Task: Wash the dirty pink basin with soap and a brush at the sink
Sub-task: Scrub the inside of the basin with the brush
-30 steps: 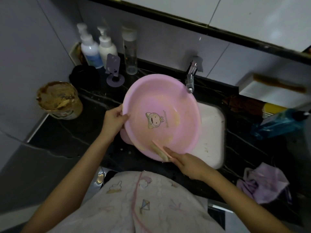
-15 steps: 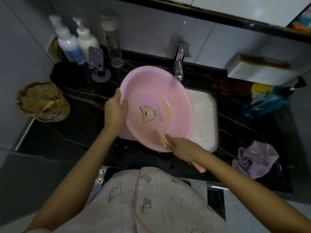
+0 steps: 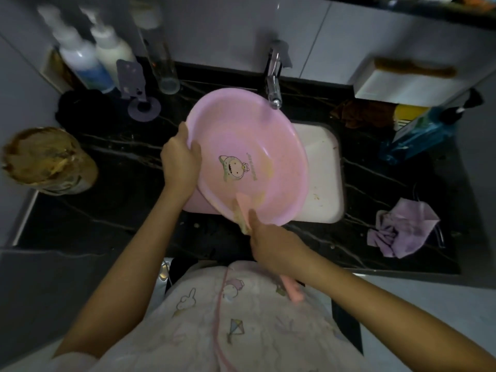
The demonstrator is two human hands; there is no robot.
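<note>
Head view, looking down at a dark marbled table (image 3: 112,210) with a white sink (image 3: 324,178) set into it. Pink basin (image 3: 249,157) held tilted over the sink's left half, open side facing up toward the camera, its far rim just under the faucet (image 3: 273,87) spout. Cartoon print on the basin floor, yellowish grime streaks right of the print and along the near inner wall. Left hand (image 3: 181,159) wrapped closed on the basin's left rim, thumb inside over the edge, fingers behind. Right hand (image 3: 271,240) closed around a pink brush (image 3: 243,208) at the basin's near rim; brush head lies against the near inner wall over the grime, bristles look dirty tan. Pink handle end pokes out below the right wrist, well nearer the camera than the basin.

Left of the basin: a soiled brown tub (image 3: 45,159) at the table edge. Far-left of the basin, at the wall: two white pump bottles (image 3: 88,57), blurred, a clear bottle (image 3: 161,65), and a purple stand (image 3: 139,95) just in front of them. Right of the basin, past the sink: brown rag (image 3: 362,114), blue bottle (image 3: 418,135) lying on its side, white box (image 3: 402,84) at the wall with a brown comb on top. Crumpled lilac cloth (image 3: 402,226) near-right of the basin on the table. Person wears a pale printed apron (image 3: 228,318), bottom of frame.
</note>
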